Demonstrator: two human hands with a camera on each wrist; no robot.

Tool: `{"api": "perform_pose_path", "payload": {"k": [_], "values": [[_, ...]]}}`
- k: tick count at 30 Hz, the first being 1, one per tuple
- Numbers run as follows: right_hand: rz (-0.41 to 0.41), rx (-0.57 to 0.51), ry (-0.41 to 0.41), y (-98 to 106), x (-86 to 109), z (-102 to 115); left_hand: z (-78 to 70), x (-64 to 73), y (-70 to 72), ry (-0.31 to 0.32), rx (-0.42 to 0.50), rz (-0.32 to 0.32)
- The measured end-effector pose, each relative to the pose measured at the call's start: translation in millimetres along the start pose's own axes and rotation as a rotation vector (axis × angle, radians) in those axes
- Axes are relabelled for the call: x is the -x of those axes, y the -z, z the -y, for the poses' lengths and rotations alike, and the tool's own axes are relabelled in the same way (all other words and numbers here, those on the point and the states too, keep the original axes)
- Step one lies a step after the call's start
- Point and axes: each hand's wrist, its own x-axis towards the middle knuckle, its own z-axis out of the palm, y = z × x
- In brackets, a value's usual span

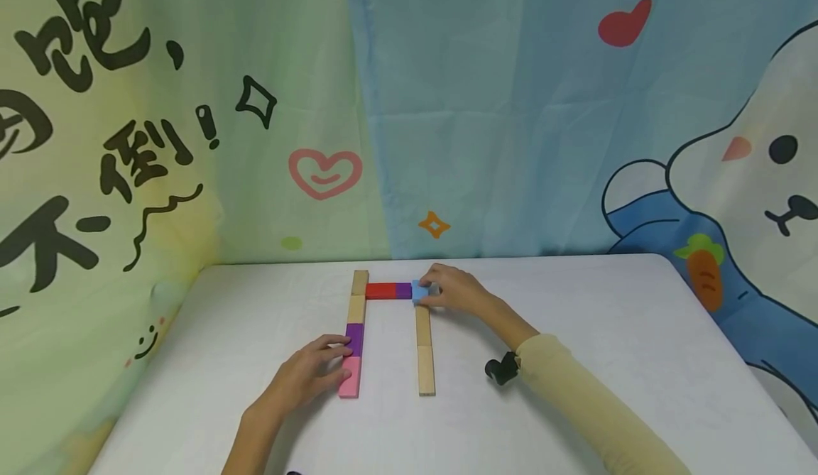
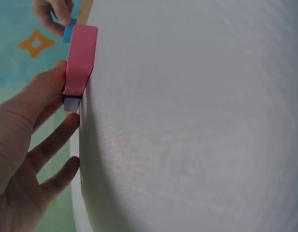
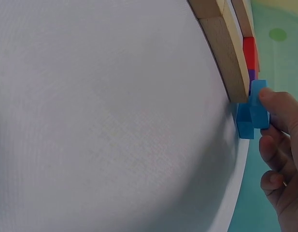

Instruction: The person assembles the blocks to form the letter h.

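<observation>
My right hand (image 1: 456, 290) pinches a light-blue block (image 3: 259, 104) between thumb and fingers. It is at the far right corner of the block layout, over a second blue block (image 3: 245, 122); whether the two touch I cannot tell. My left hand (image 1: 309, 372) touches the outer side of the left column, fingers by a purple block (image 1: 354, 340), thumb by a pink block (image 1: 349, 378). Two wooden blocks (image 1: 356, 309) continue that column away from me. A red block (image 1: 380, 291) and another purple block (image 1: 403, 291) form the far row. Wooden blocks (image 1: 425, 370) make the right column.
The blocks lie on a white-covered table (image 1: 255, 319). Behind it hangs a printed curtain (image 1: 479, 141), close to the table's far edge. A small black object (image 1: 501, 368) is at the right wrist, beside the yellow sleeve (image 1: 575, 390).
</observation>
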Motion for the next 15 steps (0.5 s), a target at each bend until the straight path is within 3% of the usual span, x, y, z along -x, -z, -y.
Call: {"api": "perform_pose_path", "payload": {"k": [15], "values": [[0.057, 0.067, 0.047, -0.3, 3.6, 3.5, 0.2, -0.1, 0.3, 0.004, 0.007, 0.007]]}}
